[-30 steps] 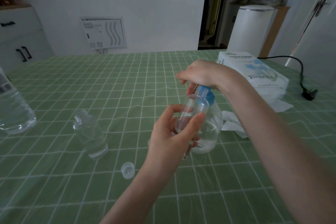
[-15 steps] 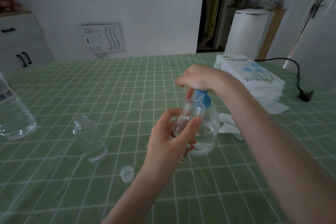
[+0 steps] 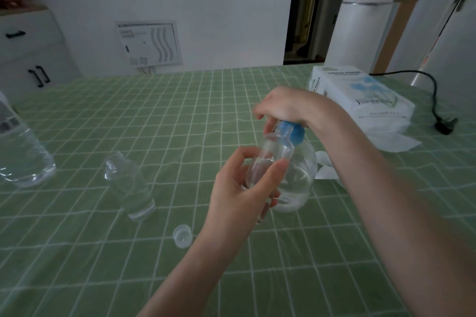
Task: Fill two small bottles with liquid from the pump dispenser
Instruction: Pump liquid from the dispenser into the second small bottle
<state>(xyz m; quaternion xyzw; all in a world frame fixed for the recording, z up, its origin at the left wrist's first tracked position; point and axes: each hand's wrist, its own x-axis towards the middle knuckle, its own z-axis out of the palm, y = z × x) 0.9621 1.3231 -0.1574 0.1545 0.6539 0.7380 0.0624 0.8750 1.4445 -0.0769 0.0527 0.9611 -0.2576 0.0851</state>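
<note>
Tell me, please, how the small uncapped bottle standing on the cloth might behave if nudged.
The small bottle looks like thin clear plastic, tall for its base, so probably light and easily tipped. Its mouth is uncapped, so any contents would likely spill; being round, it might roll.

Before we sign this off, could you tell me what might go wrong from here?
The small bottle in the left hand is tilted at the pump dispenser; liquid could miss its mouth as the right hand presses. The uncapped second bottle stands beside the left arm and could be knocked over.
</note>
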